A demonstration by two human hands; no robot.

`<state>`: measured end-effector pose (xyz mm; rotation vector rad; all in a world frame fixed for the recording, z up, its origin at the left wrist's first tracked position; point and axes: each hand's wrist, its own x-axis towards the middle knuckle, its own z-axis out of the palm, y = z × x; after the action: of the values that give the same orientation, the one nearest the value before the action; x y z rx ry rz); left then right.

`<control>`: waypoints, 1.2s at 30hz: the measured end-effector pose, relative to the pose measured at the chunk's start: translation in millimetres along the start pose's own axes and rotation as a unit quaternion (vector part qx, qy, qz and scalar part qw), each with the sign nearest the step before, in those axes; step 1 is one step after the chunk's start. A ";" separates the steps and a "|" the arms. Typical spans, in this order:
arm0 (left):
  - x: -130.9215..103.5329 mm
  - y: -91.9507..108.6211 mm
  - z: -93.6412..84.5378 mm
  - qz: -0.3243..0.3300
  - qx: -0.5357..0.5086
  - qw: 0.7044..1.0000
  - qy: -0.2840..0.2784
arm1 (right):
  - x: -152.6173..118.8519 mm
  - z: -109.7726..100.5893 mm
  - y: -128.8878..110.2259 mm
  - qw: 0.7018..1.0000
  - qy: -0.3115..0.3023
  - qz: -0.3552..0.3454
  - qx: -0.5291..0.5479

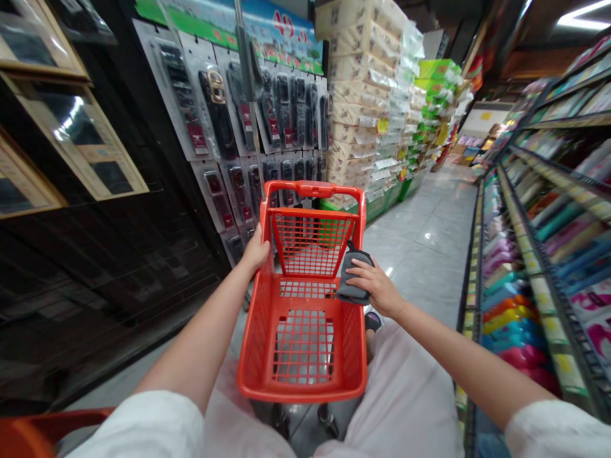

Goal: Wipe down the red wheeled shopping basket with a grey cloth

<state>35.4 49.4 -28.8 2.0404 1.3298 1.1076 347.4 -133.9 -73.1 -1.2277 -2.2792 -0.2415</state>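
Note:
A red plastic shopping cart stands in front of me, its slotted basket holding nothing I can see. My left hand is wrapped round the cart's left upper edge, fingers partly hidden behind it. At the right side of the cart, my right hand holds a small grey pouch with black trim, fingers laid across its face. The pouch overlaps the cart's right rim; whether the hand also grips the rim is hidden.
Packaged belts hang on the left display, beside framed boxes. Stacked cartons stand ahead. Shelves of colourful packages line the right. A tiled aisle runs between. Part of another red object shows lower left.

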 end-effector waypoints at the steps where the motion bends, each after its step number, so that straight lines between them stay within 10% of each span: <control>1: 4.7 6.6 1.2 -0.030 0.064 0.997 -0.019 | -1.8 -0.6 -5.8 1.000 -0.001 0.010 -0.006; 6: -11.5 50.9 7.5 0.010 0.325 0.945 -0.046 | 8.2 3.6 -15.3 0.995 0.022 0.099 -0.020; 12: -109.1 65.3 15.3 -0.007 0.224 0.938 -0.263 | 17.7 23.8 -41.6 0.988 0.064 0.138 -0.009; 16: -145.8 55.4 14.1 -0.088 0.284 0.913 -0.281 | 8.2 40.3 -90.2 0.999 0.038 0.031 -0.007; 20: -137.2 45.1 6.4 -0.127 0.367 0.890 -0.240 | 7.8 34.7 -83.9 0.998 -0.030 -0.055 -0.019; 25: -117.7 37.4 5.3 -0.113 0.366 0.883 -0.271 | 25.2 12.4 -32.5 0.990 -0.029 0.122 -0.066; 33: -109.9 34.6 6.3 -0.093 0.368 0.881 -0.283 | 24.6 59.3 -127.1 0.995 0.036 -0.074 -0.050; 36: -109.6 31.8 1.3 -0.081 0.368 0.878 -0.295 | 21.5 55.1 -105.3 0.991 0.048 -0.110 -0.057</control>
<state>30.6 -63.1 -47.3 2.4062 1.6654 -0.1820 231.5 -156.7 -98.2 -0.9932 -2.3424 -0.5074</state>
